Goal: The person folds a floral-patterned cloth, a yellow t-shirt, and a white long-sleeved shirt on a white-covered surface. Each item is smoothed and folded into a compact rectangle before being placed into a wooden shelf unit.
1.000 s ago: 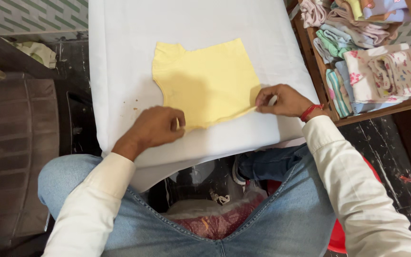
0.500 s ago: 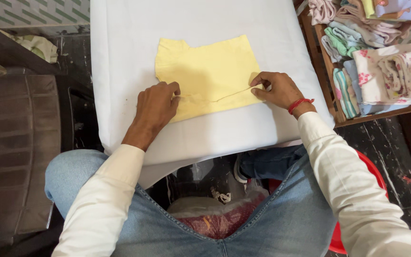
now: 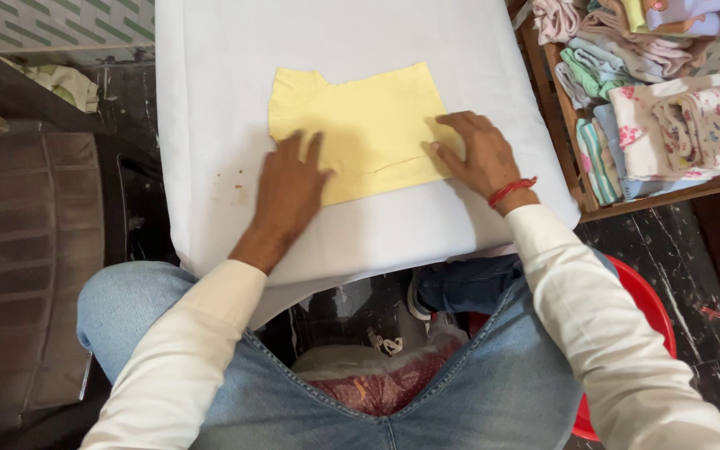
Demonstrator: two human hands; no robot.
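A small pale yellow garment [image 3: 360,125] lies flat on a white padded board [image 3: 210,100], its near part folded up over the rest. My left hand [image 3: 289,192] rests flat on the garment's near left part, fingers spread. On the right edge of the fold my right hand [image 3: 472,154] presses down flat, a red thread band around its wrist. Neither hand grips anything.
A wooden shelf [image 3: 564,133] at the right holds stacks of folded baby clothes [image 3: 668,125]. A dark chair [image 3: 27,267] stands at the left. Below the board, between my knees, sits a clear bag of reddish stuff [image 3: 377,383]. A red stool [image 3: 635,308] is under my right leg.
Both hands pinched the garment's near edge, carried it up and over the rest, then let go. Now they lie flat on the fold.
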